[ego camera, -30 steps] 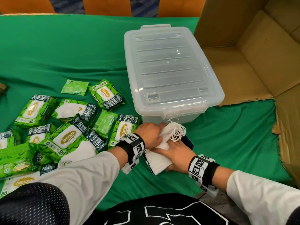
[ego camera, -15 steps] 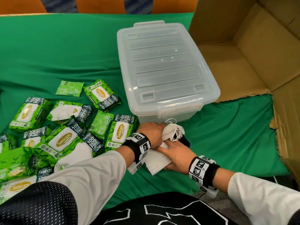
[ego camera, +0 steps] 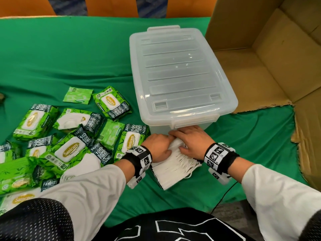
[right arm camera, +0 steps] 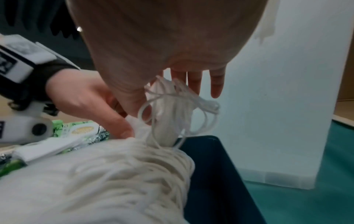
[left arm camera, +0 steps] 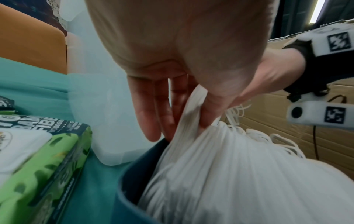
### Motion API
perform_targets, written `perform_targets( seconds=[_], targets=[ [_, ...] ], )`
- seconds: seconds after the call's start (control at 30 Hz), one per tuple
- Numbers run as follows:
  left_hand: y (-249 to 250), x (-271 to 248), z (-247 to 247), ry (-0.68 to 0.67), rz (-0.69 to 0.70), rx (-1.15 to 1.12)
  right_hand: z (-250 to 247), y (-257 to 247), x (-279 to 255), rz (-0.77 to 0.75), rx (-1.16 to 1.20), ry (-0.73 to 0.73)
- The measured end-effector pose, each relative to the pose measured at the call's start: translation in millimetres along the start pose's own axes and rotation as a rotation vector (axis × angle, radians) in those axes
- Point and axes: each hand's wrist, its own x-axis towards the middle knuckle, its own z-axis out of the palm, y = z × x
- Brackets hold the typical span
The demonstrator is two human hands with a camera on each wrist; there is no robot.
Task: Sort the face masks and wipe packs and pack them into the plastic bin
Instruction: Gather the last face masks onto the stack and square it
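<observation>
The plastic bin (ego camera: 180,79) sits lidded. Just before it, the left hand (ego camera: 159,146) pinches the mask stack (ego camera: 172,169); the right hand (ego camera: 191,140) lies flat on it.

left hand (ego camera: 159,147): fingers curled (gripping) | right hand (ego camera: 191,142): fingers extended, pressing
</observation>
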Motion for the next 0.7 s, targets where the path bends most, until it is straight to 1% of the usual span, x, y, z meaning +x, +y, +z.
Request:
perform_targets(
  seconds=[0.1, 0.17, 0.27, 0.37, 0.43, 0.5, 0.57, 0.7],
  targets=[
    [-2, -4, 3, 0.011, -0.023, 0.017, 0, 5, 2, 0.059, -0.08, -0.014],
    [-1, -5, 4, 0.014, -0.04, 0.04, 2, 7, 2, 0.133, -0.062, -0.057],
    [3, -3, 6, 0.02, -0.077, 0.071, 8, 14, 3, 0.295, 0.054, -0.127],
    [7, 0, 8, 0.017, -0.118, 0.085, 16, 16, 2, 0.446, 0.298, -0.143],
    [9, 2, 9, 0.018, -0.121, 0.065, 26, 16, 2, 0.562, 0.433, -0.137],
    [8, 4, 11, 0.035, -0.094, 0.032, 38, 15, 5, 0.654, 0.484, -0.164],
    [6, 5, 13, 0.061, -0.072, 0.008, 45, 10, 8, 0.676, 0.511, -0.187],
    [9, 10, 13, 0.079, -0.045, 0.021, 49, 5, 16, 0.66, 0.539, -0.233]
  ],
)
